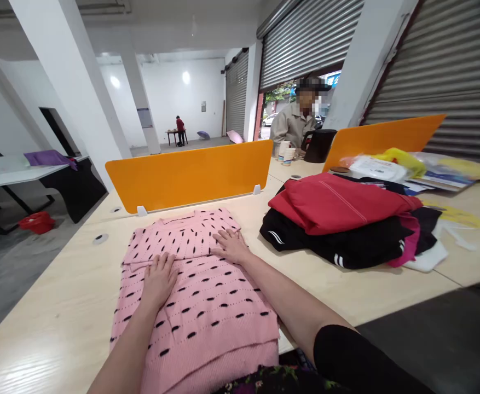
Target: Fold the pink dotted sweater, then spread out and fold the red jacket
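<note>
Head camera view: your two bare hands lie flat on a pink knitted sweater with black dashes, which is spread on the pale wooden worktop directly in front of you. Your left hand presses palm down on the middle of the sweater, fingers stretched out and slightly apart, gripping nothing. Your right hand rests just beyond it, at the edge of the folded upper part of the sweater, fingers also flat and open, holding nothing.

Right of the sweater, near but not touching it, sits a heap of clothes: a red garment on top of black ones with white stripes, with a bit of magenta and white showing at its far side. Behind the sweater an orange divider panel stands upright on the worktop; a second orange panel stands behind the heap. Beyond that panel lie plastic bags and papers, hard to make out. A seated person is behind the dividers, beside paper cups and a dark jug.

The near hem of the sweater hangs over the worktop edge, and your forearms cover part of it. The bottom frame edge cuts off your arms.
</note>
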Tool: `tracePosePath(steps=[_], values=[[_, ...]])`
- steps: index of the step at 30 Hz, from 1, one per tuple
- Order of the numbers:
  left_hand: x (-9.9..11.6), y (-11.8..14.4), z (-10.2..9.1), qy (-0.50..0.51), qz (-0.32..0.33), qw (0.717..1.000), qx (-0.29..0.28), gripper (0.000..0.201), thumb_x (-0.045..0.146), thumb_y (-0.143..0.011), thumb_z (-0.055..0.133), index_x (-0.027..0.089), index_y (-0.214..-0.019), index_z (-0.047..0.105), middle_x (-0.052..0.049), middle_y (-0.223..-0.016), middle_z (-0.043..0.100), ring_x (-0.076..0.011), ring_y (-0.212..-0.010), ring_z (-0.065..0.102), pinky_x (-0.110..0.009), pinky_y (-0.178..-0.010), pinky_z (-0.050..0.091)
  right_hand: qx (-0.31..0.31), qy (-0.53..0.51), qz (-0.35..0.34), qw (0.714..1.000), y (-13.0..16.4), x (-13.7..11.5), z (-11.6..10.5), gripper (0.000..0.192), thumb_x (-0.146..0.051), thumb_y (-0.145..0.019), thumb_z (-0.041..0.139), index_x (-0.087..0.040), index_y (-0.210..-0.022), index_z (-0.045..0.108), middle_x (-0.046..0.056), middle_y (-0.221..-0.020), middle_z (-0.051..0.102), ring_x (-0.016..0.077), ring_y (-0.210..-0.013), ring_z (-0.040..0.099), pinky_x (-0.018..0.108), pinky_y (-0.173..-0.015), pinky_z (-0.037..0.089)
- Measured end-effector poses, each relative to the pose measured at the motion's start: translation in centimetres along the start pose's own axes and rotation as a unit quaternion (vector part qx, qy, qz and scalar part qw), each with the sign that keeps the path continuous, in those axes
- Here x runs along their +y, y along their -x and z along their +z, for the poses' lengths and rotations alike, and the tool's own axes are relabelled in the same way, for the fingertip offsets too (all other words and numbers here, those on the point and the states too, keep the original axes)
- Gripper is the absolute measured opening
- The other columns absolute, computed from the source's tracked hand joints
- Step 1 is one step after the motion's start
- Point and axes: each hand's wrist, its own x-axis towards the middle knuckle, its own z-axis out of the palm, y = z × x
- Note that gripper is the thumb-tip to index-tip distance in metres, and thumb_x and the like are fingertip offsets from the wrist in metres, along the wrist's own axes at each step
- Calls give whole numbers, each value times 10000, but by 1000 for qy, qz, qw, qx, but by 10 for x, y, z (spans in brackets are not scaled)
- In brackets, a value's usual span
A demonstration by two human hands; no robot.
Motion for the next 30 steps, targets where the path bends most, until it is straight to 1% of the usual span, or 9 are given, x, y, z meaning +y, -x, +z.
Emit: tracePosePath(steps=[5, 7, 12, 16, 19, 22, 26, 28, 30], values=[[6, 2, -3, -31, -12, 999, -35, 592, 468, -951, 187, 226, -1485, 264, -41, -1563, 231, -295, -1436, 148, -543, -1130, 177, 11, -2, 38, 999, 0, -3, 1, 690, -661, -890, 278, -324, -1491, 238, 35, -1578, 160, 342, -1423, 65, 601, -1095, 41], [8, 2, -3, -37, -14, 998, -40, 596, 468, -952, 173, 226, -1492, 240, -36, -1569, 210, -303, -1439, 132, -543, -1133, 171, 14, 7, 46, 999, 0, -3, 2, 692, -670, -889, 255, -326, -1489, 245, 37, -1583, 143, 364, -1425, 32, 630, -1080, 22], [10, 0, -6, -51, -11, 998, -41, 573, 444, -957, 189, 242, -1490, 244, -53, -1568, 210, -325, -1437, 131, -559, -1126, 168, -8, 5, 45, 999, -2, -4, 4, 701, -688, -892, 175, -319, -1478, 283, 42, -1566, 212, 368, -1421, 88, 646, -1068, 85], [8, 15, -16, -43, -1, 996, -84, 572, 455, -958, 196, 243, -1487, 249, -63, -1579, 146, -322, -1444, 91, -579, -1119, 168, -5, 8, 43, 999, -2, -3, 5, 718, -705, -883, 191, -316, -1482, 273, 47, -1568, 205, 361, -1420, 98, 639, -1065, 120], [7, 52, -24, -43, 27, 991, -121, 579, 462, -960, 207, 228, -1488, 242, -65, -1577, 138, -297, -1446, 100, -548, -1133, 165, 1, 6, 38, 999, -2, -2, 7, 715, -702, -883, 210, -310, -1476, 286, 53, -1564, 219, 364, -1416, 114, 639, -1064, 128], [12, 107, -30, -37, 88, 987, -132, 592, 510, -951, 229, 263, -1489, 221, -45, -1570, 169, -274, -1443, 136, -511, -1144, 183, 1, -1, 34, 999, -3, -1, 9, 717, -699, -884, 207, -302, -1475, 292, 60, -1562, 224, 373, -1414, 116, 644, -1065, 117], [15, 174, -32, -50, 204, 974, -86, 688, 584, -903, 347, 309, -1497, 137, -35, -1552, 232, -272, -1423, 222, -484, -1141, 230, 0, -9, 25, 1000, -6, 0, 7, 694, -673, -893, 243, -300, -1476, 297, 53, -1563, 221, 367, -1413, 128, 639, -1076, 96], [4, 196, -31, -73, 236, 968, -50, 776, 604, -863, 429, 302, -1502, 109, -48, -1540, 266, -282, -1404, 272, -478, -1130, 263, 2, -31, -2, 1000, 1, 4, 3, 673, -637, -906, 272, -285, -1480, 295, 39, -1564, 219, 333, -1421, 130, 608, -1103, 81], [-16, 212, -30, -97, 242, 965, -15, 820, 571, -844, 492, 283, -1507, 105, -62, -1527, 296, -285, -1387, 311, -468, -1117, 293, 8, -71, -39, 997, 20, 12, -3, 648, -590, -925, 275, -254, -1477, 314, 29, -1561, 229, 281, -1432, 134, 535, -1140, 85]])
